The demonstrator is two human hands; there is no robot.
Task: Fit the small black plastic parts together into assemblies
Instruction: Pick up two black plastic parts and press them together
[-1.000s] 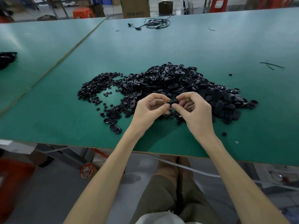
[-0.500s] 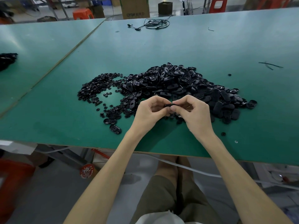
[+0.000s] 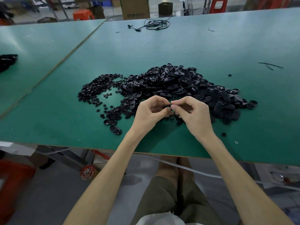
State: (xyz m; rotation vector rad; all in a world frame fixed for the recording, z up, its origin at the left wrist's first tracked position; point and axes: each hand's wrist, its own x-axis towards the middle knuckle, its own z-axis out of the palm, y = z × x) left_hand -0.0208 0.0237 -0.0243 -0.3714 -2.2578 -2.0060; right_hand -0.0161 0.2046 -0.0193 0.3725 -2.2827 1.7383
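Pinching small black part (image 3: 167, 106) between both hands: left hand (image 3: 150, 113) fingers curled, right hand (image 3: 194, 113) fingertips clamped on it.

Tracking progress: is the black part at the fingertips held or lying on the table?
Held: left hand and right hand pinch the black part above the table.

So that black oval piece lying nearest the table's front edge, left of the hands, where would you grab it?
Probably from above, pinching the oval piece across its narrow width, on its long sides. It lies flat on the table, so only its edges offer a hold, and bare surface shows along both long sides; the rounded ends may slip.
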